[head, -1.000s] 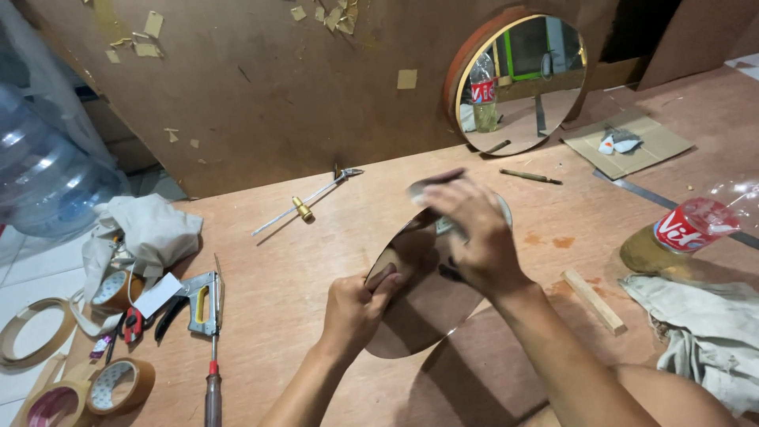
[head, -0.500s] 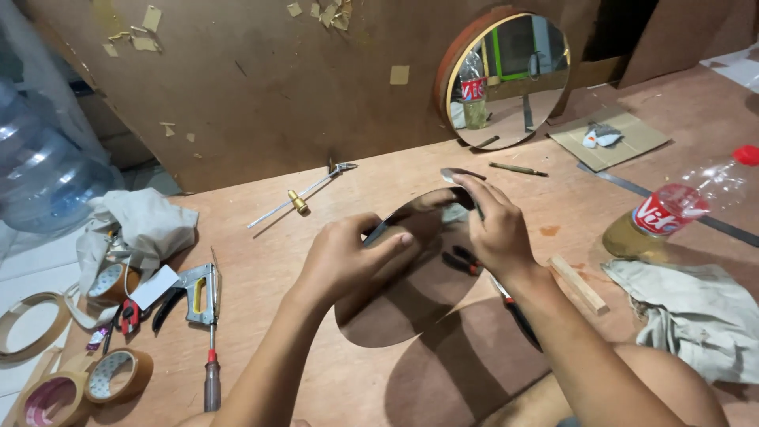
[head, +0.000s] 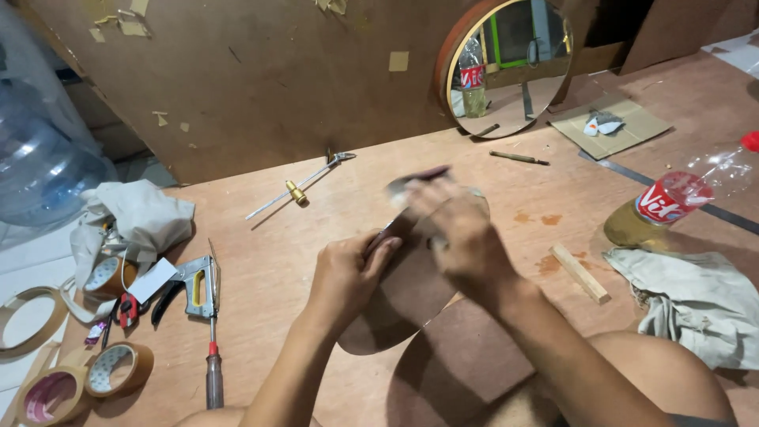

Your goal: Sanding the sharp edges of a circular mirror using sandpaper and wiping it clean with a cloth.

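An unframed oval mirror (head: 399, 312) is tilted up off the wooden table (head: 277, 316) in front of me. My left hand (head: 352, 269) grips its left edge, thumb on the glass. My right hand (head: 466, 245) is at the mirror's far upper edge, blurred with motion. It pinches a small grey pad (head: 405, 187) against that edge. What the pad is made of cannot be made out.
A round framed mirror (head: 510, 67) leans on the back board. A plastic bottle (head: 680, 198), wooden stick (head: 579, 273) and grey cloth (head: 696, 304) lie right. A staple gun (head: 198, 289), screwdriver (head: 213, 375), tape rolls (head: 118, 368) and white cloth (head: 134, 217) lie left; a T-shaped metal tool (head: 296, 190) lies behind.
My left hand has shifted from the mirror's lower edge up to its left edge. My right hand keeps moving along the far edge with the pad. The pliers seen below the mirror are now hidden.
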